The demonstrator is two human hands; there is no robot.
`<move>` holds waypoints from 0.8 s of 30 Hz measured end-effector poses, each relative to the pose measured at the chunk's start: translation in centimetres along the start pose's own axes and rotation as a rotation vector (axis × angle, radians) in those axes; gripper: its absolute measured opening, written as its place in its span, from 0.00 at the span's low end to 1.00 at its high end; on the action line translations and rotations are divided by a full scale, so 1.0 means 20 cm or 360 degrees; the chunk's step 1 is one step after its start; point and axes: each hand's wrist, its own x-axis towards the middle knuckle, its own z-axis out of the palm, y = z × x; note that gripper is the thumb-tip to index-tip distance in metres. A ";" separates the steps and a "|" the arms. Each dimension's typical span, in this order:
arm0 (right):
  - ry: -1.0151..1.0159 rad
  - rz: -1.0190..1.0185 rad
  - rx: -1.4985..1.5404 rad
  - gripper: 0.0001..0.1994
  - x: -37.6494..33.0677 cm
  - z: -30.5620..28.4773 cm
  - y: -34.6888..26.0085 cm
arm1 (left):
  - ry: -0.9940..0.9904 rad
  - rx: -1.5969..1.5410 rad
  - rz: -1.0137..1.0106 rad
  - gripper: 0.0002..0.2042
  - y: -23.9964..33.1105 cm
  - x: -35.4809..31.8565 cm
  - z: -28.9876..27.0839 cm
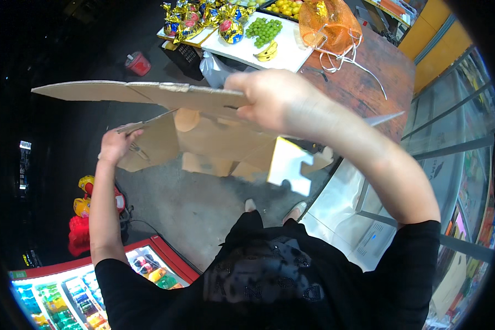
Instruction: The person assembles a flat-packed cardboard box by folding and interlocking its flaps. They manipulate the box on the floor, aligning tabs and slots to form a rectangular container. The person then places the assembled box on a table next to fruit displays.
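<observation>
A large brown cardboard box (148,93), partly unfolded, stretches in front of me above the floor. With my right hand (269,99), closed on the right end of its upper panel, I hold it at the far side. My left hand (116,146) pinches the edge of a lower flap at the left. Other cardboard panels (212,140) lie below and between the hands; whether they all belong to one box I cannot tell. A white notched sheet with a yellow edge (289,168) is under my right forearm, its support hidden.
Beyond the cardboard stands a wooden table (377,66) with a white board (297,49), green grapes (264,31), bananas (267,52), gold-wrapped packages (231,30) and an orange net bag (330,25). A red bucket (138,64) stands far left. Glass-doored cabinets (451,159) line the right; a lit display (77,291) is lower left.
</observation>
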 end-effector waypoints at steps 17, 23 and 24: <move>0.0612 0.1319 0.1563 0.17 0.07 2.18 0.70 | -0.0174 0.0164 0.0254 0.21 0.15 0.76 1.74; 0.0657 0.1249 0.1179 0.19 -0.12 2.96 0.89 | -0.0024 0.0030 0.0157 0.11 0.55 0.75 2.76; 0.0682 0.1247 0.1220 0.20 -0.16 3.10 0.96 | -0.0019 0.0009 0.0158 0.11 0.59 0.76 2.89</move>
